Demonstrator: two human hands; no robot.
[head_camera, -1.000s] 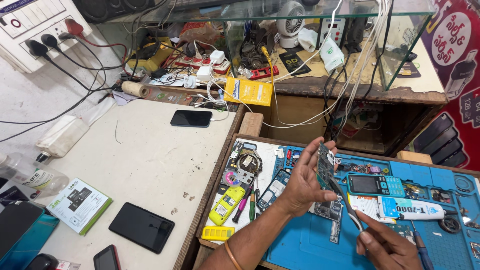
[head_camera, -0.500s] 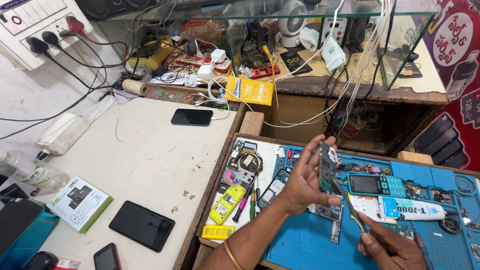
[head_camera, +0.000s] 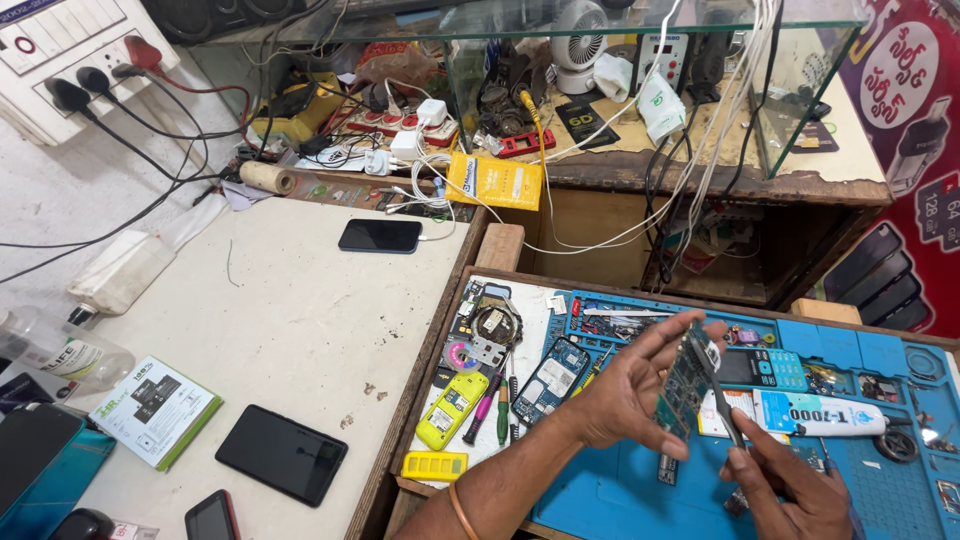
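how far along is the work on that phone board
Done, it seems: a phone is already apart, its yellow handset shell lying on the tray beside the blue mat. In hand: the left hand holds up the green circuit board while the right hand puts a thin tool to it. Left: the board is not yet back in any casing; loose parts remain on the tray.
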